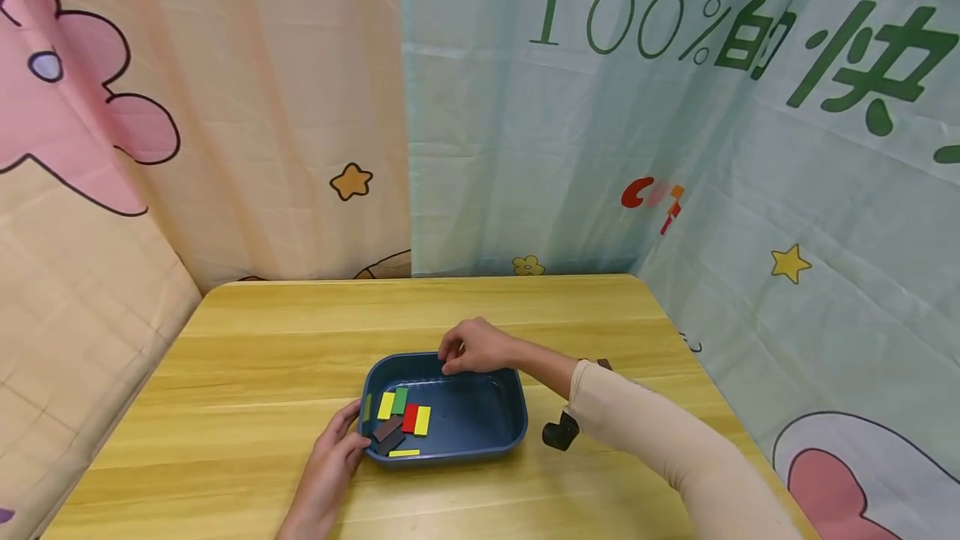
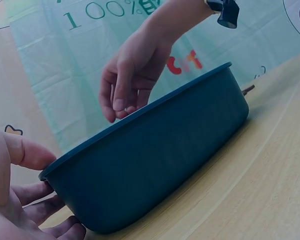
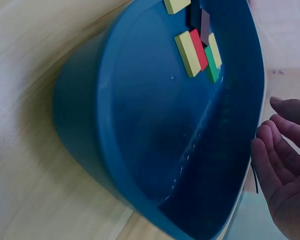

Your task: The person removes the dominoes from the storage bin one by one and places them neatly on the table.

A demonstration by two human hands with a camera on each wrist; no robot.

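Observation:
A dark blue plastic basin [image 1: 480,450] stands on the wooden table. My left hand [image 1: 333,457] grips its left end, the thumb at the rim and the fingers against the outer wall. Over the far rim hovers my right hand [image 1: 480,346], with loosely bent fingers [image 3: 270,160] close to the rim; I see nothing held, and contact with the rim is unclear. Small flat blocks lie in the basin's left part: a red block [image 1: 409,417], a green block [image 1: 400,401], yellow blocks such as this yellow block [image 1: 423,421], and dark brown blocks [image 1: 388,428].
Right of the basin, a black wrist device [image 1: 561,432] hangs by the right sleeve [image 1: 637,423]. A brown piece [image 1: 604,364] shows on the table [image 1: 247,357] behind that forearm. Printed curtains [image 1: 480,148] stand behind and beside the table.

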